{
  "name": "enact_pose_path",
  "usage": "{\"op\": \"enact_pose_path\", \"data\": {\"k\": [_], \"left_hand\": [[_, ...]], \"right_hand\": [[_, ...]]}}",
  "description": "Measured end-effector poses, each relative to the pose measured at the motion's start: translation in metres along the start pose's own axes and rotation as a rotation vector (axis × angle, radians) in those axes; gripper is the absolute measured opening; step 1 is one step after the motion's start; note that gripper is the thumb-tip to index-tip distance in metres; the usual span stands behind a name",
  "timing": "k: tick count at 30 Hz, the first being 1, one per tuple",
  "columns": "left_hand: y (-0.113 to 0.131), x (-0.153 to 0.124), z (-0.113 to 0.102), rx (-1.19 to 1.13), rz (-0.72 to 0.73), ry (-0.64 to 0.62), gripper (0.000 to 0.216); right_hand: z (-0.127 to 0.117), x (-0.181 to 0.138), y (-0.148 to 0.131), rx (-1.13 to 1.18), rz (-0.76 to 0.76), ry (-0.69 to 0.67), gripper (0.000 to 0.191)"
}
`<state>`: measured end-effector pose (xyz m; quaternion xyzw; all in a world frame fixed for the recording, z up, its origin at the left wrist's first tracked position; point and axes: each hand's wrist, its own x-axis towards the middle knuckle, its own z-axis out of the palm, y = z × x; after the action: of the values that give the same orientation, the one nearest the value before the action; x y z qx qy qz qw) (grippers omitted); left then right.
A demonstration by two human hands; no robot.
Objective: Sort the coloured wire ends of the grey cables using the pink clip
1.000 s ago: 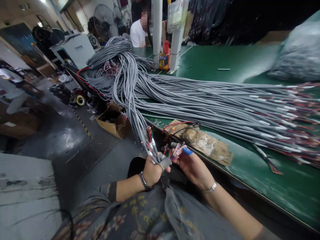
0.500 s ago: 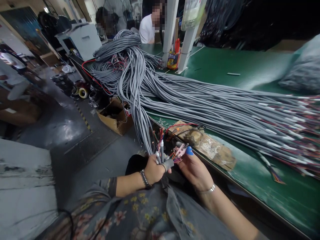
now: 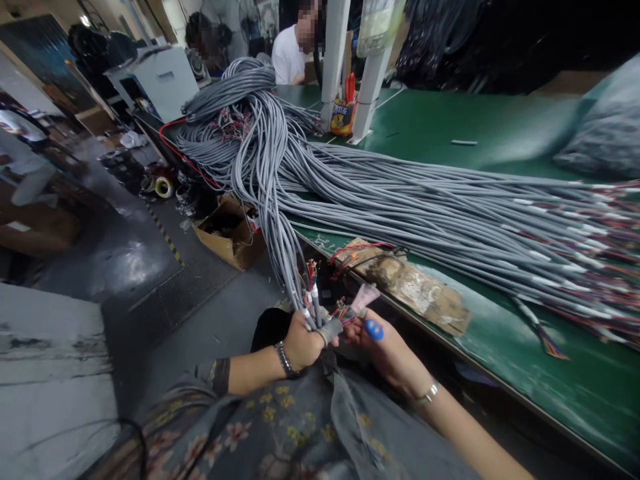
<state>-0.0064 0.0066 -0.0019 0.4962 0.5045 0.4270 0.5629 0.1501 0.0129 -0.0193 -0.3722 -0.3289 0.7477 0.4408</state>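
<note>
Got cables [image 3: 280,220] draped off the bench [image 3: 430,113], clenched in left grip [image 3: 303,343] beside it. Could slip or tangle, dragged by hanging weight. Could also bend or nick wires [image 3: 342,310], from crowding by blurred pink thing [image 3: 367,296] at right grip [image 3: 387,350]; can't tell if pinching. Read upright ends [image 3: 315,300] as aimed up and away, long axis near-vertical; then stub [image 3: 332,329] as aimed right, long axis slanting slightly up.
</note>
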Motion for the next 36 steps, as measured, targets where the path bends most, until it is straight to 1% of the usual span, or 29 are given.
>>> {"op": "enact_pose_path", "data": {"k": [4,7,9,12,15,17,23,26,28,31,34,36], "left_hand": [[-0.002,0.001,0.0,0.011,0.03,-0.026,0.041],[0.0,0.002,-0.001,0.038,0.034,-0.083,0.041],[0.002,0.003,-0.001,0.045,0.01,-0.125,0.041],[0.004,0.004,-0.003,0.03,-0.038,-0.164,0.04],[0.005,0.005,-0.004,0.025,-0.053,-0.189,0.041],[0.007,0.006,-0.004,0.027,-0.055,-0.183,0.042],[0.011,0.006,-0.003,0.001,-0.081,-0.113,0.044],[0.009,0.006,-0.003,-0.028,-0.086,-0.103,0.042],[0.008,0.006,-0.004,-0.064,-0.098,-0.096,0.04],[0.007,0.006,-0.004,-0.136,-0.097,-0.067,0.039],[0.008,0.006,-0.004,-0.183,-0.059,-0.04,0.038],[0.01,0.007,-0.003,-0.202,-0.044,-0.047,0.036]], "right_hand": [[0.008,-0.005,0.006,-0.054,-0.024,0.107,0.037],[0.011,-0.004,0.006,-0.098,-0.058,0.152,0.033],[0.012,-0.003,0.004,-0.12,-0.062,0.128,0.033],[0.013,-0.002,-0.001,-0.119,-0.031,0.053,0.033],[0.015,-0.002,-0.005,-0.104,0.005,0.037,0.034],[0.017,-0.003,-0.006,-0.091,0.021,0.048,0.036],[0.022,-0.002,-0.002,-0.034,0.011,0.101,0.041],[0.024,-0.002,-0.003,-0.013,0.009,0.083,0.04],[0.02,-0.001,-0.003,-0.002,0.008,0.024,0.039],[0.008,0.003,-0.002,0.034,0.009,-0.063,0.038],[-0.004,0.01,0.0,0.164,0.01,-0.005,0.039],[-0.007,0.016,-0.001,0.216,0.015,0.033,0.045]]}}
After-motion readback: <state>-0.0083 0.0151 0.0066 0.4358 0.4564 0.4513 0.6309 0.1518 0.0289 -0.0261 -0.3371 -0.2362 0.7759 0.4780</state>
